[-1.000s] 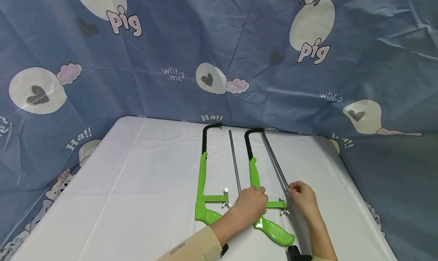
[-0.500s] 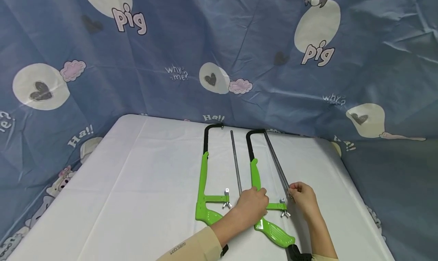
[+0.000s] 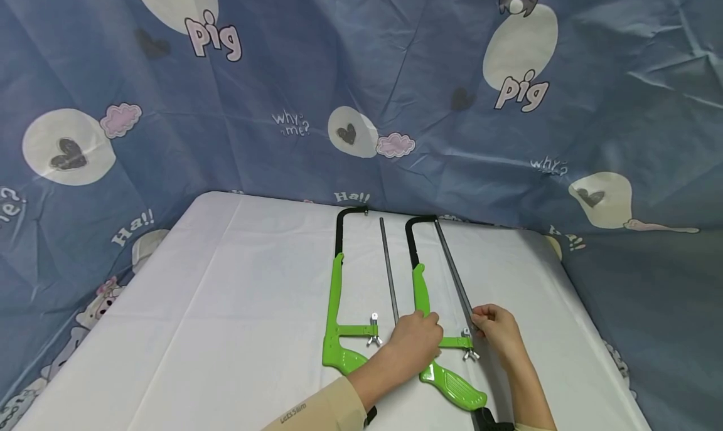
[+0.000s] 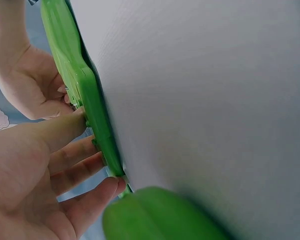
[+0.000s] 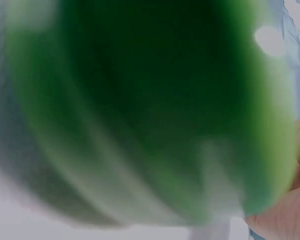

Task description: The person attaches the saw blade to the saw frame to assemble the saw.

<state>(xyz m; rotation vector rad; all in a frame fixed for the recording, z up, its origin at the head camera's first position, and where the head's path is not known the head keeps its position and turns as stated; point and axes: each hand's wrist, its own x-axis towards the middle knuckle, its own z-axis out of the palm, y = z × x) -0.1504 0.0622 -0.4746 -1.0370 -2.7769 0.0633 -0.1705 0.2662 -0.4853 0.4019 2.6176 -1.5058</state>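
Two green-and-black hacksaw frames lie on the white table. My left hand [image 3: 415,340] grips the green bar of the right hacksaw frame [image 3: 420,287]; in the left wrist view its thumb and fingers touch the green bar [image 4: 92,95]. My right hand [image 3: 499,334] pinches the near end of a grey hacksaw blade [image 3: 454,265]. The blade's far end meets the frame's black tip; its near end is beside the wing-nut post [image 3: 467,343], and contact there cannot be told. A green handle [image 5: 154,125], blurred, fills most of the right wrist view.
The left hacksaw frame [image 3: 334,293] carries no blade and has its own wing nut [image 3: 374,338]. A loose grey blade [image 3: 388,261] lies between the frames, its near end hidden by my left hand. A blue printed cloth [image 3: 254,161] hangs behind the table [image 3: 226,330].
My right hand has moved slightly left, bringing the blade's near end closer to the wing-nut post. My left hand keeps its grip on the frame.
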